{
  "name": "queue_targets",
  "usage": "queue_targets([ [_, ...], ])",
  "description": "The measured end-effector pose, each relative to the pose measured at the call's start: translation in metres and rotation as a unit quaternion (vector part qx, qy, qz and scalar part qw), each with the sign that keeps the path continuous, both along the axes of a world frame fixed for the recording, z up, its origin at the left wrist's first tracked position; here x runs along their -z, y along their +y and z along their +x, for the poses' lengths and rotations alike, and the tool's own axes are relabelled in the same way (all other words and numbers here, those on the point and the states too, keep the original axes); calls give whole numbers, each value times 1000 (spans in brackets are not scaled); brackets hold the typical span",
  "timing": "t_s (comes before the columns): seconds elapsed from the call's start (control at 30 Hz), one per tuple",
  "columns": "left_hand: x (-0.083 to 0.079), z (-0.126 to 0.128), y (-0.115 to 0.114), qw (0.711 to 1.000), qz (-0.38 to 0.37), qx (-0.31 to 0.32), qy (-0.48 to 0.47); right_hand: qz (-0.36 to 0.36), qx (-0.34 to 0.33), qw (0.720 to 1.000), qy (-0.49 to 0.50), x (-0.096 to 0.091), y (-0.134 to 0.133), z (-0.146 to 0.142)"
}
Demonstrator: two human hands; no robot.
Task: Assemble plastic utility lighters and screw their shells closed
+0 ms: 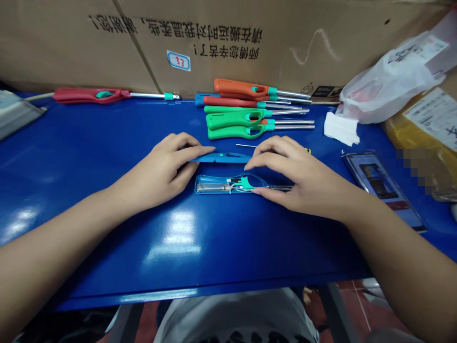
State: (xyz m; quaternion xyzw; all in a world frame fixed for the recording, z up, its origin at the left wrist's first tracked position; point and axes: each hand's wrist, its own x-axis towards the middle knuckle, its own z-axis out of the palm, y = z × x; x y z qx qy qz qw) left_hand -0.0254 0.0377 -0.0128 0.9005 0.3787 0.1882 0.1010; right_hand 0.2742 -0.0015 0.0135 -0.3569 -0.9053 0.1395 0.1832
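Observation:
My left hand (173,166) pinches one end of a blue lighter casing half (221,157), lifted just above the table. The fingers of my right hand (285,171) are by the casing's other end; its thumb reaches down to the opened lighter (214,185). That lighter lies on its back half, showing a clear fuel tank, wires and a teal trigger (245,183). Its metal tube runs right, partly hidden under my right hand. Behind that hand is a thin metal shaft (244,145), with a bit of yellow beyond; most of it is hidden.
Several long-nosed lighters (235,120) in green, orange and blue lie stacked at the back. A red one (89,95) lies back left. On the right are a phone (385,190), folded white paper (342,128) and a plastic bag (382,85). A large cardboard box (285,28) borders the blue table.

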Motion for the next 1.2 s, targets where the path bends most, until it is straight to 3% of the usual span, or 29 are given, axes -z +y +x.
queue_targets([
  [0.3, -11, 11, -19, 994, 27, 102, -21, -42, -21, 999, 24, 6, 2, -3],
  [0.5, -4, 21, -31, 982, 63, 178, 30, -127, 48, 986, 93, 8, 2, -10],
  [0.77, 1, 23, -31, 979, 72, 185, 43, -152, 64, 982, 90, 6, 1, -8],
  [1.2, 0, 25, -33, 978, 83, 183, 52, -90, -14, 995, 29, 1, 1, -1],
])
